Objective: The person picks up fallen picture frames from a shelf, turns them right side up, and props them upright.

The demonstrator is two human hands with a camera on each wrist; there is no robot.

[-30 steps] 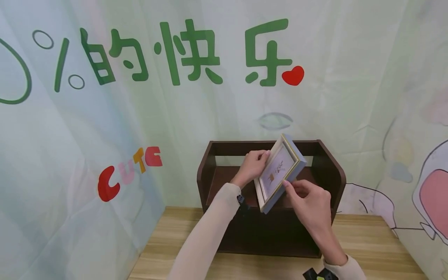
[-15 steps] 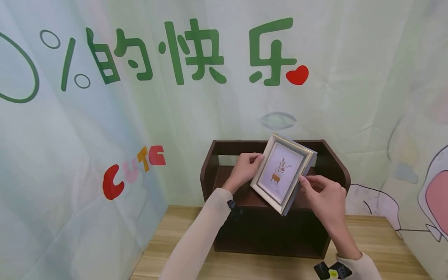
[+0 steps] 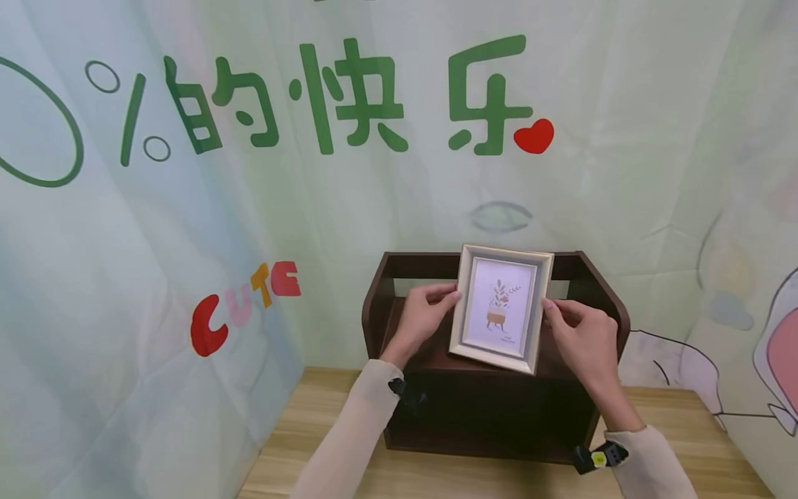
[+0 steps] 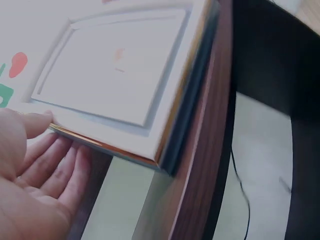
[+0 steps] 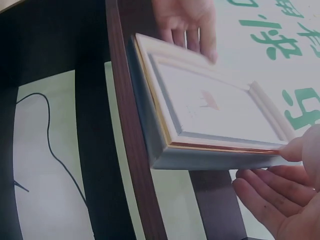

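A picture frame [image 3: 499, 312] with a pale gold border and a potted-plant print faces me, tilted slightly, in front of the upper shelf. My left hand [image 3: 424, 319] pinches its left side between thumb and fingers. On the opposite side my right hand [image 3: 582, 339] grips the edge, thumb on the front border. In the left wrist view the left thumb lies on the border of the picture frame [image 4: 160, 135] and the fingers are under it. The right wrist view shows the picture frame [image 5: 160, 155] close to the shelf's front edge; whether it touches is unclear.
A dark brown two-level shelf [image 3: 480, 416] stands on the wooden table [image 3: 324, 402] behind the picture frame. A printed curtain [image 3: 349, 208] with green characters hangs behind and at the sides. Through the shelf's opening, a thin black cable [image 5: 57, 155] shows.
The picture frame has turned from a slanted, side-on pose to nearly upright and facing me. My left hand has shifted left and down its side; my right hand has moved right with its edge.
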